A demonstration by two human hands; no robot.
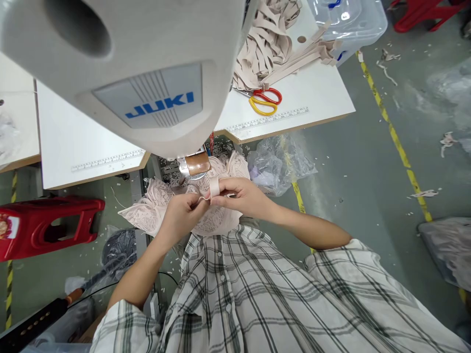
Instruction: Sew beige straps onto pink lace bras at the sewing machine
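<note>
A pale pink lace bra (217,220) lies bunched beneath the head of a white JUKI sewing machine (206,113), spreading to both sides of my hands. My left hand (178,215) is closed, its thumb and fingertips pinching a thin edge of the bra. My right hand (245,196) holds a beige strap (214,186) that loops up over its fingertips. The two hands almost meet, just in front of the machine's metal and copper-coloured plate (197,164). Where the strap meets the bra edge is partly hidden by my fingers.
On the white table (294,93) at the right lie scissors (265,100) with red and yellow handles and a heap of beige strips (265,49). A clear plastic box (353,24) stands behind. A red stool (47,225) is at the left, a plastic bag (283,164) at the right.
</note>
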